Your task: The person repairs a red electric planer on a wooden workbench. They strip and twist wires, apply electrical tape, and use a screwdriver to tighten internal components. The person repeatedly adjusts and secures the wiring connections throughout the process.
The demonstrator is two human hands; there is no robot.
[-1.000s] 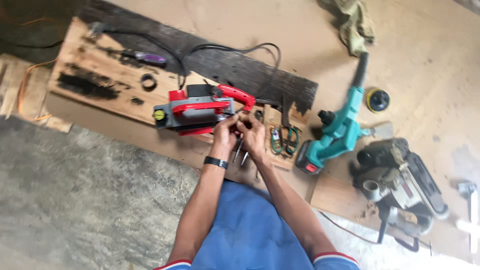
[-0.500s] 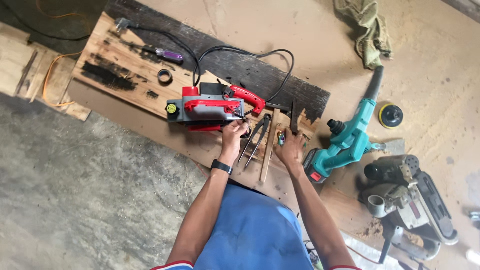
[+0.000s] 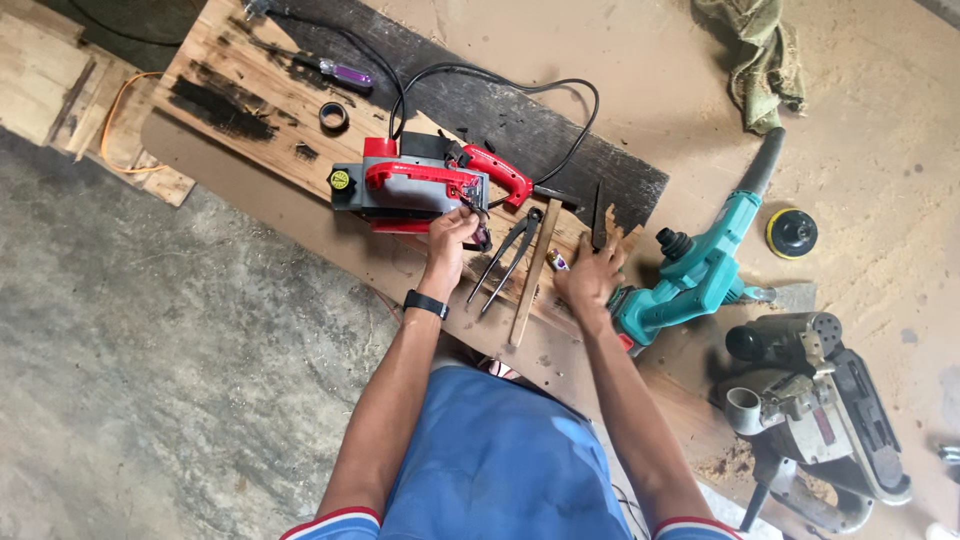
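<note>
Left hand point(image 3: 450, 232) rests with pinched fingers against the near side of the red-and-grey electric hand planer point(image 3: 415, 187), gripping a small dark part there; what the part is cannot be told. Right hand point(image 3: 590, 275) lies spread, palm down, on the worn wooden plank table point(image 3: 250, 90), fingertips near a small purple-tipped object point(image 3: 557, 262); it holds nothing. Planer sits on the table, black power cord point(image 3: 520, 95) looping behind it.

Risks, judged: cord attached, and if it is live, fingers near the cutter side are exposed. Black metal pincers point(image 3: 508, 256) and wooden stick point(image 3: 535, 270) lie loose between the hands and could be knocked off.

Containers: none visible.
</note>
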